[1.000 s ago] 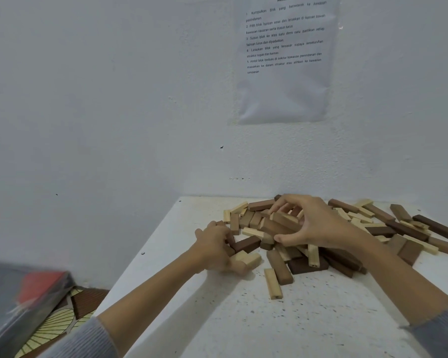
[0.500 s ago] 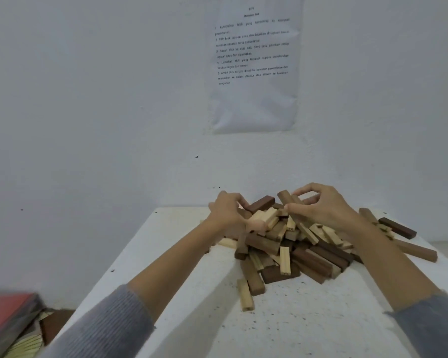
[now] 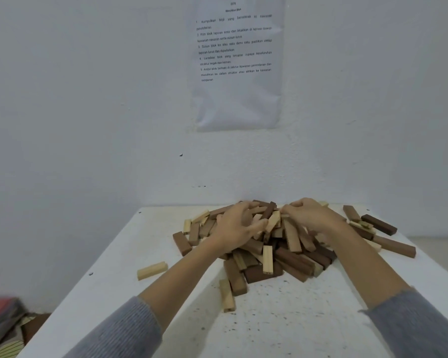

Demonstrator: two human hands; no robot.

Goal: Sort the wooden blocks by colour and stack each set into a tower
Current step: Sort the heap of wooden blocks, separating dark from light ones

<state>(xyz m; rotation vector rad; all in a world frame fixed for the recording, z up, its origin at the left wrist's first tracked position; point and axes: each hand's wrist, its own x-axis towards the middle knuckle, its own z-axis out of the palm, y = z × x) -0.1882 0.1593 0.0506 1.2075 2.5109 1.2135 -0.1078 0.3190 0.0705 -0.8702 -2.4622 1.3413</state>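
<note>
Mixed heap of wooden blocks [image 3: 290,257] at the white table's [image 3: 295,332] far end by the wall [image 3: 88,99], left hand [image 3: 239,224] clawed over its top, right hand [image 3: 312,215] curled in alongside, whether either grips a block I cannot tell, one pale block [image 3: 151,270] apart.

Just one printed sheet [image 3: 237,63] on the wall [image 3: 88,99], five numbered lines of small print. Roughly readable: "1 Kumpulkan blok yang berselerak", "3 Susun blok ke atas satu demi satu". Heading too blurry to read.
</note>
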